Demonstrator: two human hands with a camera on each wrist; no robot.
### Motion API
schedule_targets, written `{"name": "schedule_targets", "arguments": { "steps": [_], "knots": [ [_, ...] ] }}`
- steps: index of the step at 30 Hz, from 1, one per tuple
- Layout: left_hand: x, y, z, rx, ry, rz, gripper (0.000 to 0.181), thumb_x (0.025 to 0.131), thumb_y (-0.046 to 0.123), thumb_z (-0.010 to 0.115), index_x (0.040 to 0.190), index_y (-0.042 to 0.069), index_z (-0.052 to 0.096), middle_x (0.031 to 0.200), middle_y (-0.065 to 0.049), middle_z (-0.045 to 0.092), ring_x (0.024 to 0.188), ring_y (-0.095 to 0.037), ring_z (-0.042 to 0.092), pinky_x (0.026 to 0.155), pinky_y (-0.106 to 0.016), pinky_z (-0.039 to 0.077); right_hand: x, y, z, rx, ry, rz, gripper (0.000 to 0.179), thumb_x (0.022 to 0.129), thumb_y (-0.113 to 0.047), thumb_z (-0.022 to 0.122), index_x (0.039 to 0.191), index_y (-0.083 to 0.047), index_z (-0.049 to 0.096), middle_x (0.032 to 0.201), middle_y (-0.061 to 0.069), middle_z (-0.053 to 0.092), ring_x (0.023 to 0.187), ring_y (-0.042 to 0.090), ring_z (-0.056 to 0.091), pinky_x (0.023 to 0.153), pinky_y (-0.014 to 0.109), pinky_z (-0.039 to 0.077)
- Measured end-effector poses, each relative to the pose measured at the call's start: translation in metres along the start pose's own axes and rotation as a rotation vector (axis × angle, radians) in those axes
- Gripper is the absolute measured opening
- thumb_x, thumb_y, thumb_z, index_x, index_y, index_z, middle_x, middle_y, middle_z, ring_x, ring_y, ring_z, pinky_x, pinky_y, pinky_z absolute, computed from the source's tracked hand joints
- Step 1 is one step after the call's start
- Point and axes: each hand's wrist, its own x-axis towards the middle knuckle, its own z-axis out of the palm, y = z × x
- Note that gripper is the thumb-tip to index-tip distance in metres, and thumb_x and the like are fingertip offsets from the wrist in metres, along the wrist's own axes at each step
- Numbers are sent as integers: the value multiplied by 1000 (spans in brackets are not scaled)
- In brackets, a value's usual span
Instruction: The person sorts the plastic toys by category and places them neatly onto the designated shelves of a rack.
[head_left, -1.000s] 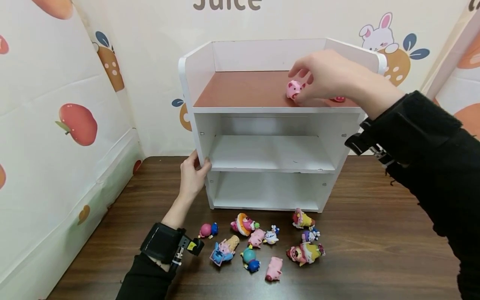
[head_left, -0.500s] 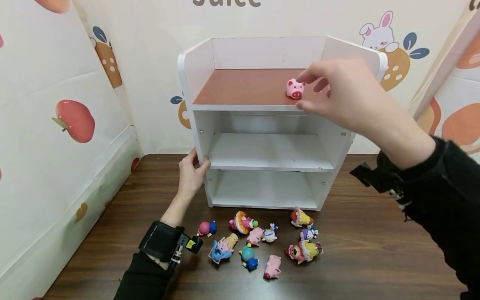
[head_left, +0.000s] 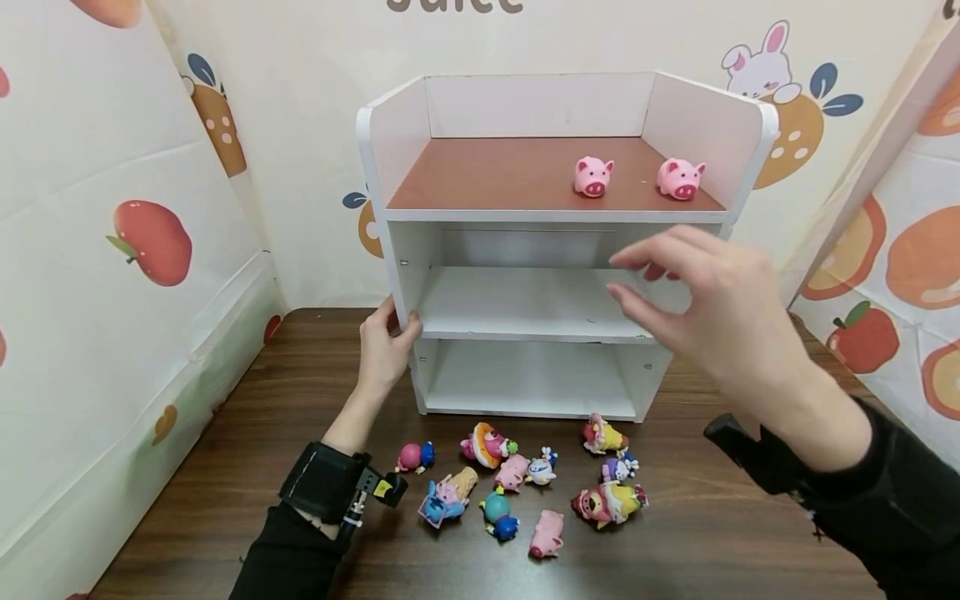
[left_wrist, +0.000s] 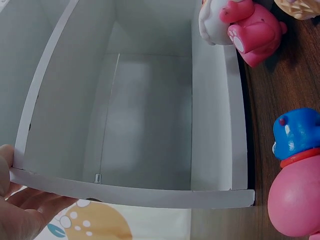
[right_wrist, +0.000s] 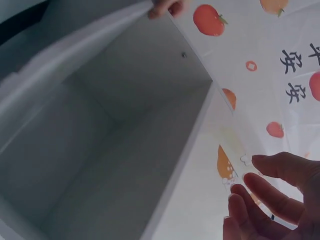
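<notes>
A small white shelf unit [head_left: 536, 108] with a brown top board stands upright on the table. My left hand [head_left: 382, 350] grips the front edge of its left side panel, thumb inside; the left wrist view shows the fingers [left_wrist: 42, 200] behind the panel. On the right half of the top board stand two pink pig figurines, one nearer the middle [head_left: 593, 177] and one by the right wall [head_left: 681, 179]. My right hand [head_left: 712, 312] hovers in front of the unit's right side, thumb and fingers apart, holding nothing.
Several toy figurines lie on the wooden table [head_left: 720, 517] before the unit, including a pink pig [head_left: 547, 534], a blue figure with an ice-cream cone [head_left: 447, 497] and a yellow-and-red one [head_left: 609, 504]. Printed white sheets [head_left: 150, 333] stand behind and beside.
My right hand has let go of the pig nearer the middle and moved right, down and back toward me, uncovering the other pig. My left hand keeps its hold on the panel.
</notes>
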Motion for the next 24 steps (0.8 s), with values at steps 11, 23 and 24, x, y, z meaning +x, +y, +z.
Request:
{"name": "schedule_targets", "arguments": {
  "steps": [11,23,24],
  "knots": [
    [0,-1,0,-9,-4,4,34,80,-9,49,113,-14,51,107,-31,54,95,-38,55,76,-47,47,8,-168,-36,104,27,-54,33,89,-31,48,80,-4,63,77,1,61,66,12,55,60,18,47],
    [1,-1,1,-19,2,0,32,80,-9,49,112,-14,52,105,-31,55,94,-39,55,76,-48,47,-52,-163,10,363,-197,-63,13,86,-21,58,90,-10,61,88,-3,59,77,9,57,65,13,46],
    [1,-2,1,-18,3,0,32,80,-9,49,112,-14,52,105,-31,55,94,-39,55,76,-47,47,-55,-163,12,370,-216,-62,11,83,-18,61,91,-10,61,89,-4,59,79,9,57,66,14,46]
  ]
}}
